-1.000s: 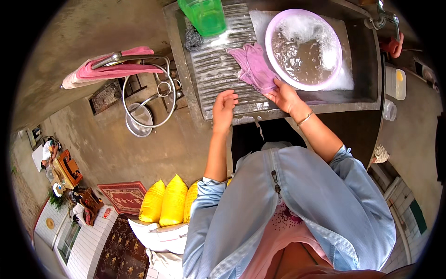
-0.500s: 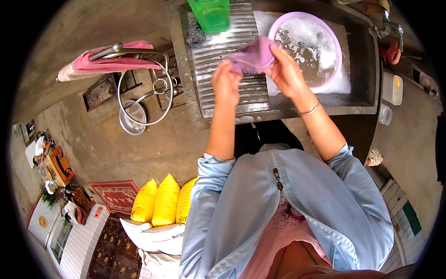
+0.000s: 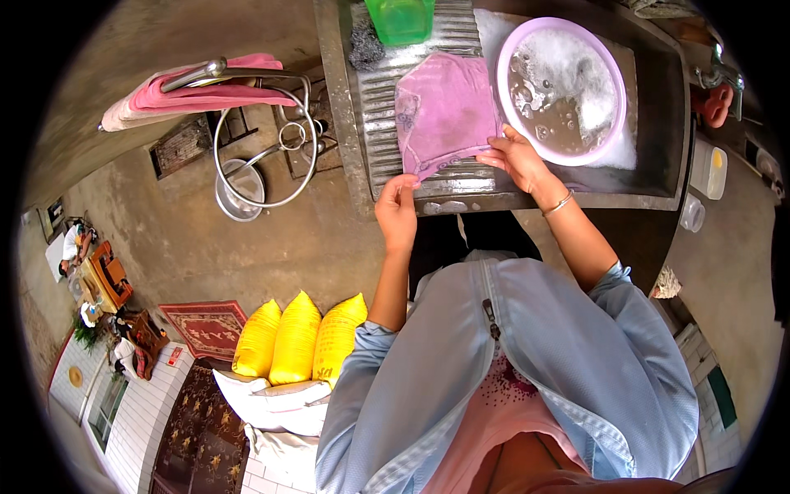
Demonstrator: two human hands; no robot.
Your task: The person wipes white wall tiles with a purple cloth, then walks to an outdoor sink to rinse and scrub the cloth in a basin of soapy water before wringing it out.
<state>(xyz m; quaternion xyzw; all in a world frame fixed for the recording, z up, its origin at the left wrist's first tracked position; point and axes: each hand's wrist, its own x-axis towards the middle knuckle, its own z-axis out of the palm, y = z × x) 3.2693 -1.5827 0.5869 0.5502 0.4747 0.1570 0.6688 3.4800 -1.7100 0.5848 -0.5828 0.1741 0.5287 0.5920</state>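
Pink cloth, one: spread left of the basin, over the washboard. Left grip pinching its near left corner; right grip its near right, presumably keeping it taut. Green tub, dark scourer: left of the basin's far end, limiting room beyond.

Red patterned mat beside brown floor, which extends above it; farther above, a brownish wall; upper left, orange-brown furniture; below, a dark flower-patterned panel; lower left, a white-tiled wall with a window.
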